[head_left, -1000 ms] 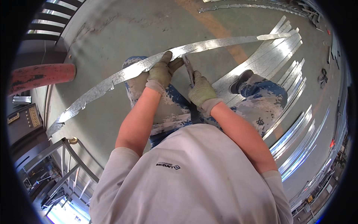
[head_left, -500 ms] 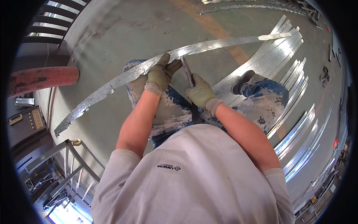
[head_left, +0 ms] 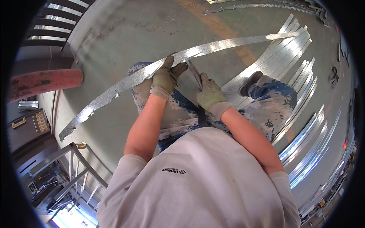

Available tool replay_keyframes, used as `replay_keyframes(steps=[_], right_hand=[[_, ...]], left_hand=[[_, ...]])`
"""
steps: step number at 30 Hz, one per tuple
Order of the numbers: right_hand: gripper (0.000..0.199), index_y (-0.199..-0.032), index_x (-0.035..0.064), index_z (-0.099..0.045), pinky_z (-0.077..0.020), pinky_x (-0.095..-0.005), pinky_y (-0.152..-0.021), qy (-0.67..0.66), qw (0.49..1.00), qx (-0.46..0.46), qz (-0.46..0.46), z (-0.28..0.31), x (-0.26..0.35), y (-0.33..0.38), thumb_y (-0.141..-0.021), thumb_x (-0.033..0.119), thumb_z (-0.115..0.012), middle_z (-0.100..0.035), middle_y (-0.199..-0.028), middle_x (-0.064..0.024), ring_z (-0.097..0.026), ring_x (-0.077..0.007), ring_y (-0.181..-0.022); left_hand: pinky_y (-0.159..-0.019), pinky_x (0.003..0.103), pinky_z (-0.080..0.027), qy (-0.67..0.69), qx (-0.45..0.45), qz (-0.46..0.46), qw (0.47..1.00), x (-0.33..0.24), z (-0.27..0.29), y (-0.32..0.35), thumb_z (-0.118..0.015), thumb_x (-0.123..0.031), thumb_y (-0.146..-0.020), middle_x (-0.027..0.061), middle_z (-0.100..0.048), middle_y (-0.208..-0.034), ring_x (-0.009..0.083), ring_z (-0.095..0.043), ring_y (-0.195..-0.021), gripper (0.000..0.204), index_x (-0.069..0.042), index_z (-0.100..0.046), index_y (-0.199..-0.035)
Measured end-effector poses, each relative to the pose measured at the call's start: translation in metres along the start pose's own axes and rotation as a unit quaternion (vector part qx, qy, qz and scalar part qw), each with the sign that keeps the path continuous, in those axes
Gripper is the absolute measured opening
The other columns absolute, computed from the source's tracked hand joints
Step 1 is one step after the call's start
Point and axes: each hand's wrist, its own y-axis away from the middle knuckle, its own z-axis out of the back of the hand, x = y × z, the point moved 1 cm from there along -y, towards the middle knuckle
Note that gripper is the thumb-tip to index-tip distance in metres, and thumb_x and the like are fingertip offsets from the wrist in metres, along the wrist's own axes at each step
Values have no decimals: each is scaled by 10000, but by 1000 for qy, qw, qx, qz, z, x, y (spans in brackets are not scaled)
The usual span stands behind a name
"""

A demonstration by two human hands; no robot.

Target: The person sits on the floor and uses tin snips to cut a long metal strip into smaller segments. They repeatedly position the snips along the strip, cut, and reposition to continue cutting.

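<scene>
A long, thin galvanized metal strip [head_left: 213,46] arcs across in front of me, from the lower left up to the far right. Small bent tabs and notches show along its near edge. My left hand [head_left: 163,79], in a drab green work glove, is closed on the strip near its middle, over my left knee. The gloved right hand [head_left: 211,93] is wrapped around grey pliers [head_left: 194,72]. Their jaws meet the strip's near edge just right of the left hand; whether they bite on it I cannot tell. The handles are mostly hidden in my palm.
Flat metal strips [head_left: 283,53] lie fanned out on the floor ahead right, with more strips [head_left: 304,152] beside my right leg. A red cylinder [head_left: 49,83] is at the left, and a metal frame [head_left: 81,157] stands at the lower left. Notched strips [head_left: 258,6] lie farther off.
My right hand has shifted slightly to the right, and the pliers lean a little more. The blue handle end that showed below the glove is now hidden. The left hand keeps its hold.
</scene>
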Motion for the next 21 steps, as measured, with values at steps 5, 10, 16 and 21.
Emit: replay_keyframes(steps=[5, 10, 16, 21], right_hand=[[507, -1479, 61, -579, -602, -505, -985, -53, 995, 85, -8, 6, -42, -16, -1001, 196, -682, -744, -1242, -234, -762, -381, -1180], [411, -1427, 58, -639, -596, -344, -718, -422, 885, 181, -78, 23, -51, -7, -1052, 203, -727, -698, -1052, -59, -717, -167, -852], [544, -1584, 104, -587, -595, -348, -656, -445, 867, 220, -36, 29, -49, -3, -1101, 308, -733, -707, -1044, -53, -694, -151, -829], [599, -1644, 110, -519, -649, -380, -778, -455, 842, 287, -35, 26, -39, -1, -1138, 371, -704, -743, -1260, -87, -733, -178, -982]], left_hand=[[-1077, 580, -653, -2, 30, -16, 999, -6, -1, 3, -583, -240, -1178, 262, -758, -1311, 455, -770, -1186, 353, 36, -655, -1387], [-1031, 558, -665, 12, 28, -27, 999, -11, -2, 18, -577, -301, -1184, 220, -772, -1327, 434, -782, -1185, 402, 28, -668, -1395], [-973, 486, -662, 0, 38, -90, 995, -30, -12, 55, -543, -470, -1188, 169, -771, -1319, 341, -781, -1150, 528, -21, -679, -1430], [-1015, 510, -629, 12, 58, -135, 989, -42, -5, 69, -664, -307, -1152, 138, -735, -1299, 325, -734, -1182, 438, -2, -671, -1465]])
